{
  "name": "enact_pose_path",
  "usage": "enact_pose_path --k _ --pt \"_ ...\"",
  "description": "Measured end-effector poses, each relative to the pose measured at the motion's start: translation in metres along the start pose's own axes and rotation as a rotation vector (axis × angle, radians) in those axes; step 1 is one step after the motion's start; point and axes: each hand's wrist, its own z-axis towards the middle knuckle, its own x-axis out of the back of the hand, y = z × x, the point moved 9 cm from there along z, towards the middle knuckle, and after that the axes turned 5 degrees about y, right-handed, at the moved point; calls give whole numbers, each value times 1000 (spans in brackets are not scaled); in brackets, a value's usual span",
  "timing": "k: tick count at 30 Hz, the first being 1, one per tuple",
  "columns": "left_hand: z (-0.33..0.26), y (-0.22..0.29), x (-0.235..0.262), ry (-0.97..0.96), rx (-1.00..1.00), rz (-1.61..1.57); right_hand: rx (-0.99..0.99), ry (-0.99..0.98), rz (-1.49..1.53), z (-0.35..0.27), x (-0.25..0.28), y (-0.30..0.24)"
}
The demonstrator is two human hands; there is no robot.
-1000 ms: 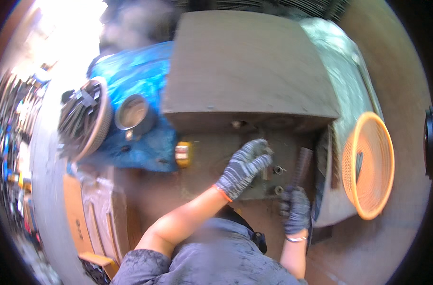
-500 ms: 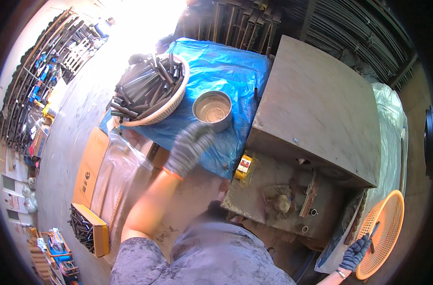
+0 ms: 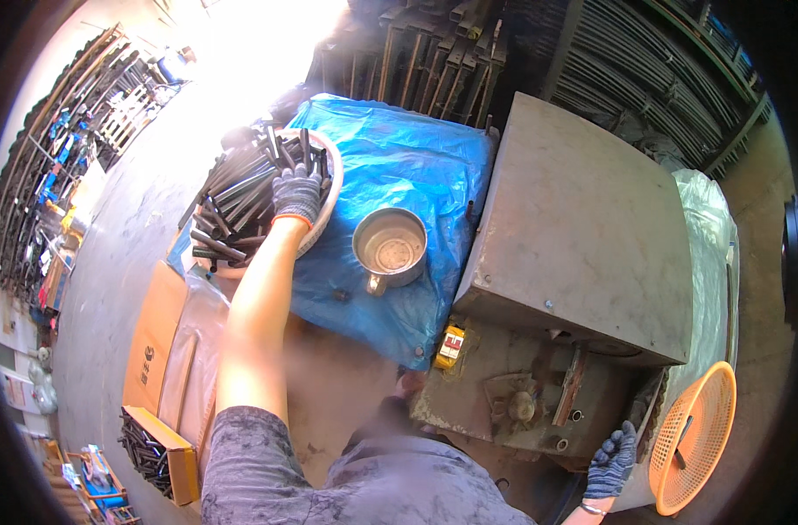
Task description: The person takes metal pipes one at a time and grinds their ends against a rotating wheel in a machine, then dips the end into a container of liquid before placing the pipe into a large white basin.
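Observation:
My left hand (image 3: pixel 296 194), in a grey knit glove with an orange cuff, lies on the heap of dark metal tubes (image 3: pixel 241 197) in the pale plastic basket (image 3: pixel 333 175). Its fingers are apart over the tube ends, and none appears lifted. At the lower right, my right hand (image 3: pixel 611 464), in a striped dark glove, is empty with its fingers stretched out. It is just left of the orange mesh basket (image 3: pixel 718 411), where a couple of short dark tubes (image 3: pixel 682 442) rest.
A metal cup (image 3: pixel 390 249) with a handle stands on the blue plastic sheet (image 3: pixel 451 157). To its right is a large grey metal machine housing (image 3: pixel 583 227), with a yellow switch box (image 3: pixel 449 347) on its lower ledge. A carton of dark pieces (image 3: pixel 184 472) sits at the lower left.
My left hand has moved from beside the cup up and left onto the tubes. My right hand has let go of a dark tube and moved left, out of the orange basket.

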Motion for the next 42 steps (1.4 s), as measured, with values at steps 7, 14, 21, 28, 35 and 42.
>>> enact_pose_path --k 7,14,21,28,35,42 --pt "3 16 13 40 -132 128 -15 -29 -2 -5 6 24" --pt "-24 -4 111 447 -164 34 -89 -141 -17 -2 -36 42" --pt "-75 79 178 314 -354 -648 -118 -178 -20 -12 -54 52" --pt "-64 111 87 112 -324 -661 -70 -178 -66 -24 -50 50" --pt "-63 81 105 180 -160 -1183 -73 -113 -1 -18 -10 56" --pt "-56 65 122 246 73 -1411 -89 -149 -41 -24 -28 66"
